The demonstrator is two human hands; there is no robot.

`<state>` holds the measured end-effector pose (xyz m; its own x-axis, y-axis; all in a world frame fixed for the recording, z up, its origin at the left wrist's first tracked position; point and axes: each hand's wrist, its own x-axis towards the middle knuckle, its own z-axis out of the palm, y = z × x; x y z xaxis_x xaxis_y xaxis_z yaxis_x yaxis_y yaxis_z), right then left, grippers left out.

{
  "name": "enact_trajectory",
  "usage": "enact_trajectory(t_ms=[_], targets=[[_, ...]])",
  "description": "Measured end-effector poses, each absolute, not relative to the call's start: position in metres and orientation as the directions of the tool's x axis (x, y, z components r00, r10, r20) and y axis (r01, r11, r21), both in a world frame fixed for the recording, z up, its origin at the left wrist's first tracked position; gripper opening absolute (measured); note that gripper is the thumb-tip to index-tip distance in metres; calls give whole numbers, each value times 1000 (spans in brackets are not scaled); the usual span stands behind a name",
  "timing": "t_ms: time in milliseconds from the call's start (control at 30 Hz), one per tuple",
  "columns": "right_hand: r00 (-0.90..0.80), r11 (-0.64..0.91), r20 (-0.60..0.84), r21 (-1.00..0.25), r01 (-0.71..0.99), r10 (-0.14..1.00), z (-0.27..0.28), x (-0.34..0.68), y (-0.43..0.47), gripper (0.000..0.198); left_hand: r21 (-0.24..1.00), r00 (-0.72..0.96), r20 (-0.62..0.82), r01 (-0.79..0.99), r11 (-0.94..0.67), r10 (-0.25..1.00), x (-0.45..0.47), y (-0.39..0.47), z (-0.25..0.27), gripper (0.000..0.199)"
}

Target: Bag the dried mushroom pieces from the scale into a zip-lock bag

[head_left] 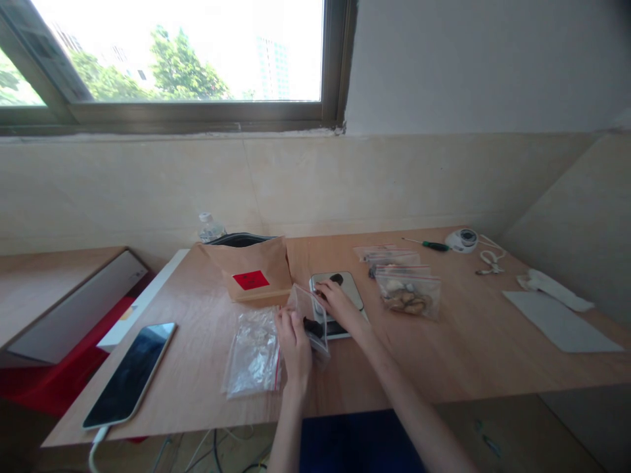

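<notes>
My left hand [294, 339] holds a small clear zip bag [312, 314] upright near the middle of the wooden table [463, 341]; a dark item lies inside it. My right hand [337, 299] rests on a small metal scale [351, 286], with fingers over its platform beside a dark piece [336, 279]. An open brown paper bag with a red label [252, 272] stands just behind the hands.
A pile of empty clear bags [253, 353] lies left of my left hand. A phone [131, 372] sits near the left front edge. Filled zip bags [408, 293], a green screwdriver [426, 245], a white device with cable [465, 240] and paper [560, 320] lie to the right.
</notes>
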<state>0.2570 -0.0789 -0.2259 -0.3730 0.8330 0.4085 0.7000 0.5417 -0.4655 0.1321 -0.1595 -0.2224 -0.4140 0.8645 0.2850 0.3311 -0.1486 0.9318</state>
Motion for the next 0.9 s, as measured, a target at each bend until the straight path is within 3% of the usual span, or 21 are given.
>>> enact_trajectory(t_ms=[100, 200, 300, 400, 600, 800, 900], targets=[[-377, 565, 434, -488, 665, 818, -224, 260, -80, 19, 923, -429, 289, 363, -130, 856, 134, -158, -225, 25], [-233, 503, 461, -641, 579, 856, -223, 264, -82, 17, 919, -439, 288, 377, -116, 851, 134, -155, -230, 27], [-16, 390, 413, -847, 360, 911, -212, 265, -88, 14, 924, -466, 281, 368, -105, 839, 134, -151, -236, 28], [-25, 357, 360, -910, 209, 933, -187, 258, -102, 15, 920, -457, 283, 378, -104, 843, 135, -150, -238, 29], [-225, 479, 424, -804, 352, 877, -153, 237, -126, 16, 935, -472, 286, 329, -134, 834, 137, -151, -233, 27], [4, 441, 539, -692, 572, 842, -194, 259, -93, 24, 937, -510, 269, 335, -99, 817, 133, -153, -236, 28], [-31, 360, 488, -597, 717, 872, -225, 275, -75, 28, 941, -516, 260, 325, -94, 816, 133, -153, -238, 29]])
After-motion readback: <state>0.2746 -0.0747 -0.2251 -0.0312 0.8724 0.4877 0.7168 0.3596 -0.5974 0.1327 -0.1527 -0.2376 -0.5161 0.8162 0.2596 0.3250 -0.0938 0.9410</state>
